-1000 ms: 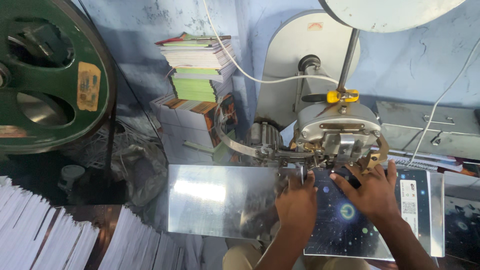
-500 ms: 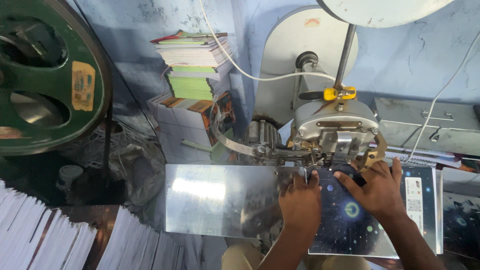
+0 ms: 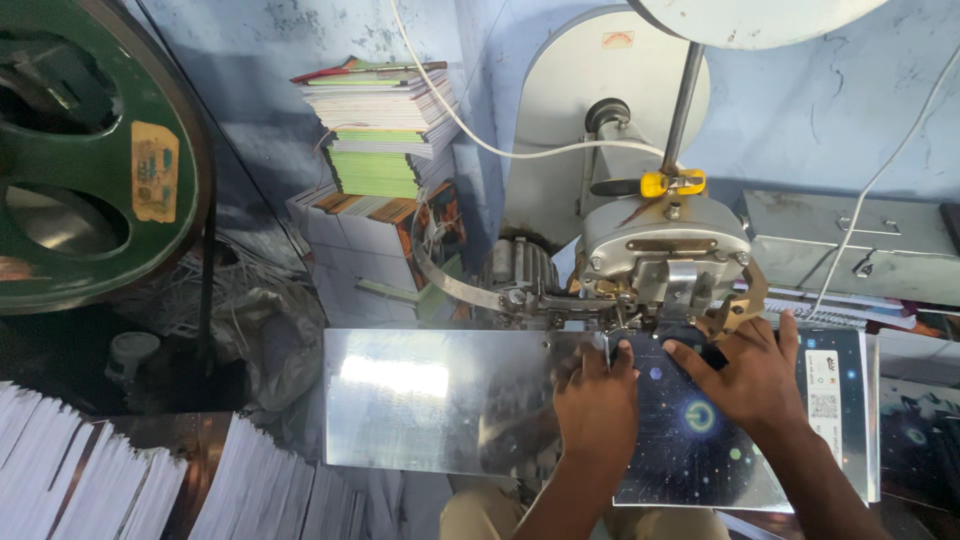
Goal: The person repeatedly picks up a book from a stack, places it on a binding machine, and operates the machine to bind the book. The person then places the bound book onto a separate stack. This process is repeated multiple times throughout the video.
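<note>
A booklet with a dark starry cover [image 3: 700, 450] lies flat on the shiny metal work plate [image 3: 420, 410] under the head of a grey stitching machine [image 3: 665, 250]. My left hand [image 3: 597, 400] presses flat on the booklet's left edge, fingertips pointing at the machine head. My right hand [image 3: 745, 370] lies spread on the cover just to the right, its fingers touching the far edge below the machine's nose. Both hands hold the booklet down; neither grips anything.
A large green flywheel [image 3: 85, 150] fills the upper left. Stacks of booklets [image 3: 385, 130] stand against the blue wall behind boxes. Piles of white sheets [image 3: 120, 480] sit at lower left. A grey metal box [image 3: 850, 245] is at right, more dark covers [image 3: 915, 430] beside it.
The hands and booklet stay in nearly the same place under the machine head; the view has shifted only slightly.
</note>
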